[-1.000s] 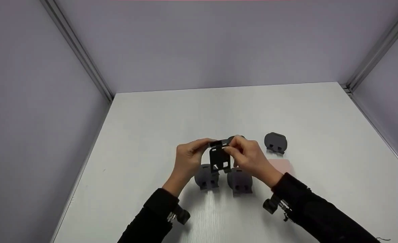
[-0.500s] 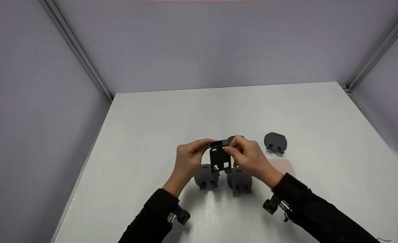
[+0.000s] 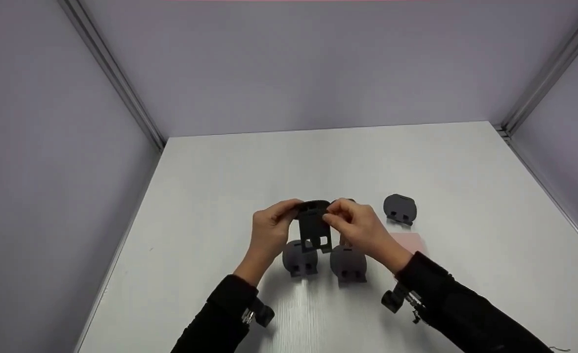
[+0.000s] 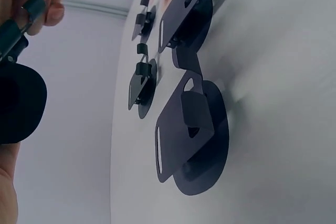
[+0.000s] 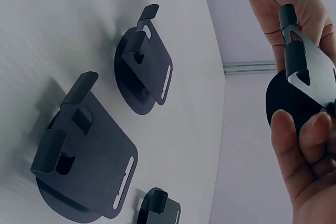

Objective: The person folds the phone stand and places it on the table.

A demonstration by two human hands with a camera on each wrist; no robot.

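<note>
Below the fingers, a white table with faint wood grain, spreading wide to either side of them and far beyond. Past the fingers, at the table's far edge, a plain lavender back wall. Well to their left, a left wall of the same colour, joined to the back wall by a slanting metal rail. Well to their right, a right wall behind a second rail, running down along the table's edge. Soft, even light from above, with only pale shadows on the table nearer than the fingers. No windows or floor in view.
</note>
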